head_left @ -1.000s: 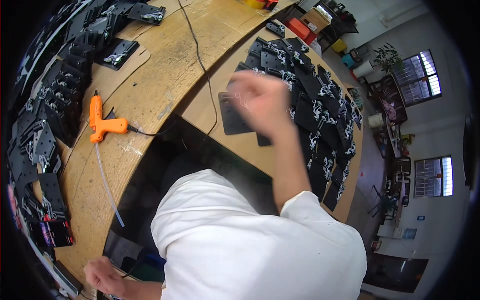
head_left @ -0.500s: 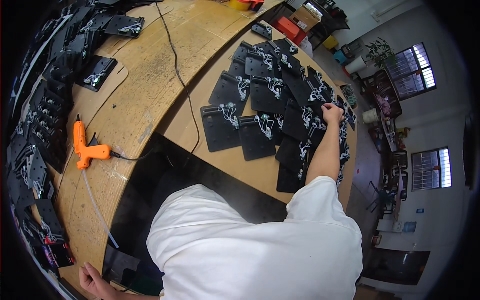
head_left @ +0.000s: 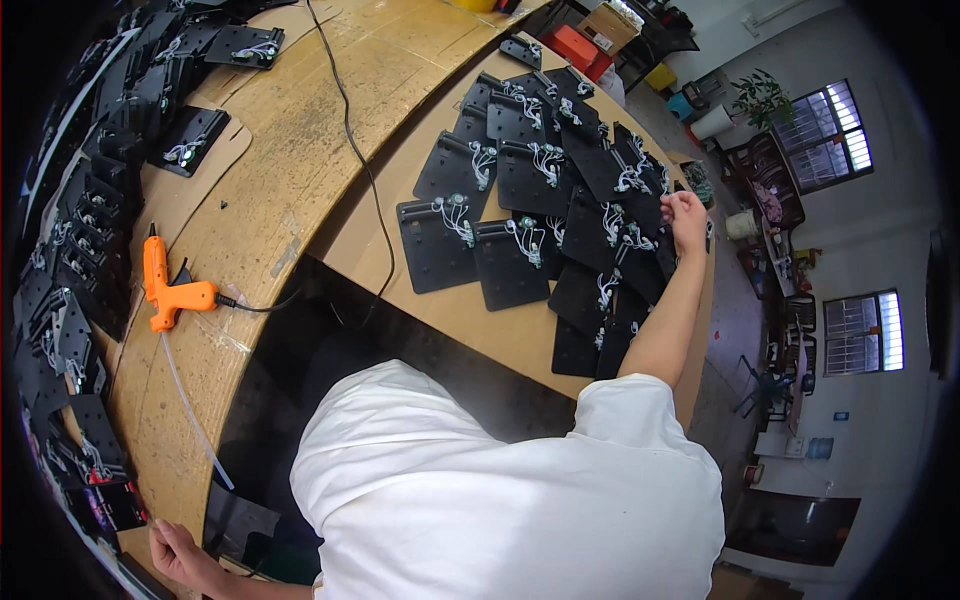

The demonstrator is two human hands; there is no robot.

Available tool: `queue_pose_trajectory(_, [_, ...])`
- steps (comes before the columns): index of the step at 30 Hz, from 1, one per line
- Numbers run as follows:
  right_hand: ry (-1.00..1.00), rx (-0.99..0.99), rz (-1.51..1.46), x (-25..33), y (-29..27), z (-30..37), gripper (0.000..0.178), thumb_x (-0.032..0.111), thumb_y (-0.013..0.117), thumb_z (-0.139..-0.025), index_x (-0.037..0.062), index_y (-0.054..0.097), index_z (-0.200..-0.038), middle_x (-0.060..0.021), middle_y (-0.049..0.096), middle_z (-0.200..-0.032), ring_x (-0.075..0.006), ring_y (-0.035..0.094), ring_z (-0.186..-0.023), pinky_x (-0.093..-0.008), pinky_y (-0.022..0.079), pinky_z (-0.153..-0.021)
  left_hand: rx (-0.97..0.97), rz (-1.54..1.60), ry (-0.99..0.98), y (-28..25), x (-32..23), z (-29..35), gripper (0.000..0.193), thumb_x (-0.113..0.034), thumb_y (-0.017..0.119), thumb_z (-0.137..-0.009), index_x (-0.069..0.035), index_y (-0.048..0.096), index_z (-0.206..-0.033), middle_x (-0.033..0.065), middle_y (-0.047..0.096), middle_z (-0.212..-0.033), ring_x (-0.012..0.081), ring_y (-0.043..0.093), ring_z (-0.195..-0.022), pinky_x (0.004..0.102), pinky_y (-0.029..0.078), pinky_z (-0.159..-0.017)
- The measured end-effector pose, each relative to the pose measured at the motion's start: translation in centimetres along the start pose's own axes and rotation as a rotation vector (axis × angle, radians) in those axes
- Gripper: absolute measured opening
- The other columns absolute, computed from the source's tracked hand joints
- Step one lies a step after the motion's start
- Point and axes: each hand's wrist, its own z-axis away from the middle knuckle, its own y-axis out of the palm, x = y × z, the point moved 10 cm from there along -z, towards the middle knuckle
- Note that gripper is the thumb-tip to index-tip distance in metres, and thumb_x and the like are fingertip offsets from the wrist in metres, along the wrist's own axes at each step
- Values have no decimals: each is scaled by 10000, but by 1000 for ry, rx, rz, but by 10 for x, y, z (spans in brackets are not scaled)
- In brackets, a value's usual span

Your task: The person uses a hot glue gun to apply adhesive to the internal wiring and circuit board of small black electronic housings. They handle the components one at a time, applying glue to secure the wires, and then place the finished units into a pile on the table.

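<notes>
My right grip (head_left: 684,218) is curled at the right side of the black panels (head_left: 436,252), which lie overlapping on the brown counter (head_left: 455,313) to my right; I cannot tell whether it is pinching anything. My left grip (head_left: 178,555) is bent inward at lower left, how tightly I cannot tell. The panels look thin, stiff and fairly light, perhaps slick; I'd take one by its bare edges, sparing the white wires (head_left: 527,240), which look soft and easily snagged.
</notes>
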Motion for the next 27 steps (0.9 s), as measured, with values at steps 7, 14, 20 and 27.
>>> queue_pose_trajectory(7, [-340, 562, -606, 201, 127, 131, 82, 48, 586, -924, 6, 550, -984, -84, 642, -813, -170, 621, -732, -288, 526, -682, 156, 151, 76, 60, -30, 14, 173, -55, 525, -948, -27, 507, -778, -44, 392, -689, 11, 296, -585, 204, 231, -508])
queue_pose_trajectory(14, [-947, 1410, -412, 331, 337, 441, 104, 51, 641, -812, -1, 565, -861, -132, 617, -811, -300, 628, -773, -332, 503, -660, 860, 211, 333, 254, -143, 59, 437, -150, 698, -729, 39, 598, -1110, 74, 655, -798, 136, 587, -696, 256, 425, -616])
queue_pose_trajectory(20, [-1011, 1058, -440, 358, 318, 402, 277, 11, 737, -666, 54, 659, -929, -122, 656, -1018, -288, 631, -929, -335, 500, -853, 757, 429, 296, 180, -123, 48, 302, -138, 576, -850, -32, 513, -575, 44, 468, -458, 192, 451, -357, 299, 326, -387])
queue_pose_trajectory(27, [-238, 1212, -682, 283, 393, 390, 116, -43, 587, -888, -43, 609, -1002, -115, 648, -1000, -136, 620, -886, -247, 490, -820, 500, 1125, 201, 92, -104, 33, 392, -145, 465, -959, -73, 392, -581, -55, 336, -400, 49, 242, -276, 216, 190, -301])
